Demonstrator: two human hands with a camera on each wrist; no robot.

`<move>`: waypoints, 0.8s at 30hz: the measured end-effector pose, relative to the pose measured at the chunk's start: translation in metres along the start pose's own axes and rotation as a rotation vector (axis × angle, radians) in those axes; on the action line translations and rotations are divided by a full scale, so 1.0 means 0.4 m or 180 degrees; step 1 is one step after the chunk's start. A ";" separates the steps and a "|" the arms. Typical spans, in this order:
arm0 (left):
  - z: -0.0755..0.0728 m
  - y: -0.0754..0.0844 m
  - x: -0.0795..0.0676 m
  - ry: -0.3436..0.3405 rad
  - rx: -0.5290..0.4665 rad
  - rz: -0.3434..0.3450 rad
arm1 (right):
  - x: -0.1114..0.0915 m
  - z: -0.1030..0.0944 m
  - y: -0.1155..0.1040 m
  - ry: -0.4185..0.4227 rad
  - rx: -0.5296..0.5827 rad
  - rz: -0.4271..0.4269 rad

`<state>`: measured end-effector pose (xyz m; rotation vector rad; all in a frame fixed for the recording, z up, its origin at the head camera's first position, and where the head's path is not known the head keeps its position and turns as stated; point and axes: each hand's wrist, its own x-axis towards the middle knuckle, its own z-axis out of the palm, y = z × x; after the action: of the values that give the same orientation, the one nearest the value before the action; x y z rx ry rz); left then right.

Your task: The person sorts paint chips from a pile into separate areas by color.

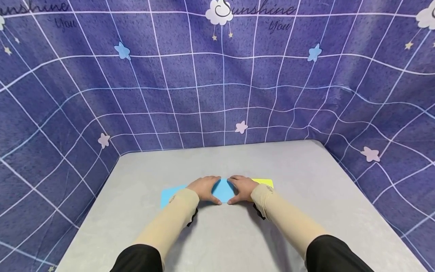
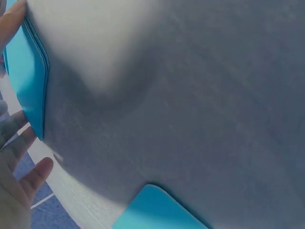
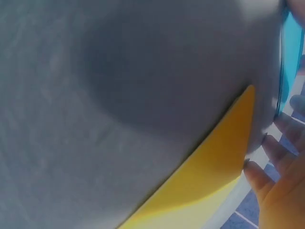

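Blue stack (image 1: 223, 190) sat on the tabletop (image 1: 221, 241); the head view had your left hand (image 1: 205, 188) and right hand (image 1: 244, 187) holding it from both sides, each grip half-curled, thumb near, fingers far. Left wrist: layered edges showed, so even, gentle pressure looked best for keeping them flush. Right wrist: a yellow piece (image 3: 205, 164) lay near your fingers, best left unnudged.

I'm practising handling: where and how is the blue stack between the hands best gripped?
Probably grip the blue stack by its left and right ends, coming from both sides, thumbs on the near edge, fingers on the far edge, as the left hand and right hand do. It looks flat, its edge showing thin layers, so squeezing across should keep them together.
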<state>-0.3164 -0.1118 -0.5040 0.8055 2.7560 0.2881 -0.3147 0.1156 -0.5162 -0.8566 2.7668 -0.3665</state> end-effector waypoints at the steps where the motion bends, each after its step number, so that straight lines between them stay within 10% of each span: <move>1: -0.001 -0.001 0.001 0.0008 0.0008 -0.0003 | 0.001 0.000 0.001 -0.0006 -0.0002 -0.0008; 24: -0.017 -0.002 0.005 0.0089 0.0167 0.0010 | -0.011 -0.033 -0.014 -0.0109 -0.0033 0.0073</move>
<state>-0.3203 -0.1121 -0.4982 0.8249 2.7993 0.2305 -0.3121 0.1159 -0.5015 -0.8248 2.7469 -0.3308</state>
